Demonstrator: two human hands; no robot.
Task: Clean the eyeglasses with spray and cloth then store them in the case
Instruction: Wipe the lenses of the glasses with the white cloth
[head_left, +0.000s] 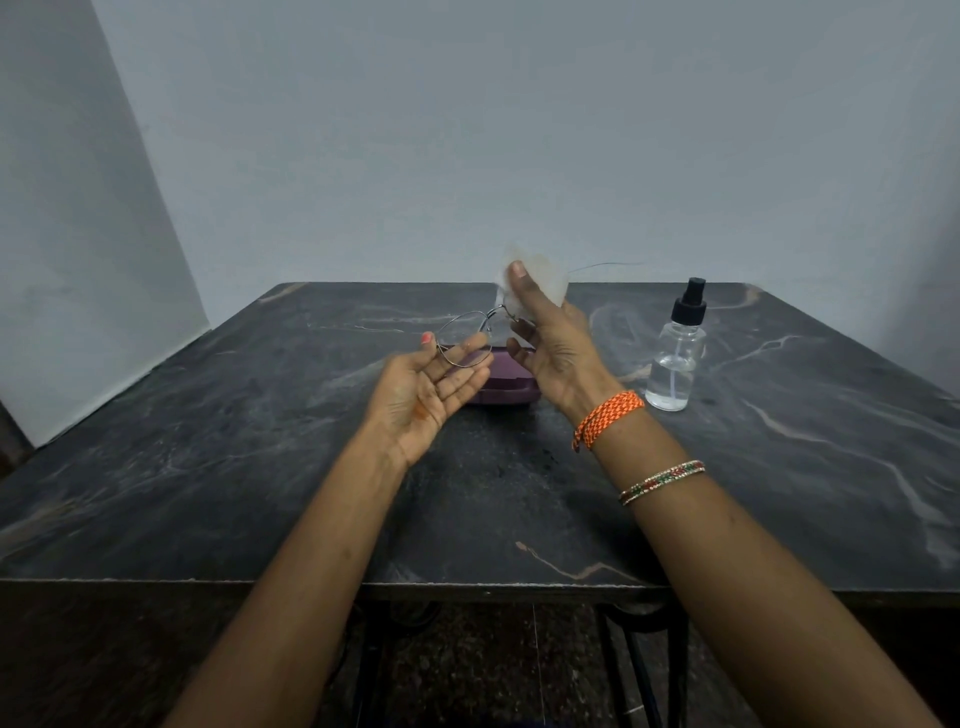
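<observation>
Thin metal-framed eyeglasses (464, 339) are held in the air above the table. My left hand (428, 391) lies palm up and pinches the rim of one lens between thumb and fingers. My right hand (551, 349) pinches a white cloth (545, 278) around the other lens, thumb on the near side. One temple arm sticks out to the right of the cloth. A closed purple case (503, 391) lies on the table just under and behind both hands. The clear spray bottle (677, 358) with a black pump stands upright to the right of my right wrist.
The dark marble table (218, 467) stretches wide on both sides, with its front edge close to me. A pale wall rises right behind its far edge, and a white board leans at the left. Black metal table legs show below the front edge.
</observation>
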